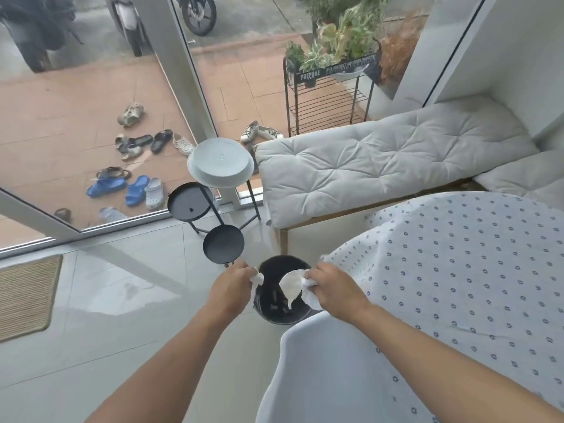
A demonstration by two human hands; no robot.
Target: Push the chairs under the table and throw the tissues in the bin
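The fingers of the left hand are curled shut around a small crumpled tissue, of which only a white tuft shows past the knuckles on the side toward the other hand. The fingers of the right hand are likewise closed, bunching a larger white tissue; one loose sheet fans out from the fingertips toward the left hand, and another fold hangs down beneath the palm. Both hands are near each other, apart, with the two tissues between them.

Directly below the fingers and the tissues stands the black bin, round and open-topped, with a few small bits lying in its dark bottom. The large tissue hangs over the bin's opening; the small one sits over its left rim.

Just beyond the left fingers is a black tiered stand with round trays, its top tier pale grey. To the right of the right hand spreads the table, covered in a white cloth with small blue flowers. Nearer the person, under the right forearm, the white back of a chair shows beside the table edge. Farther off lies a bench cushion, and past the glass, scattered shoes and a plant rack.
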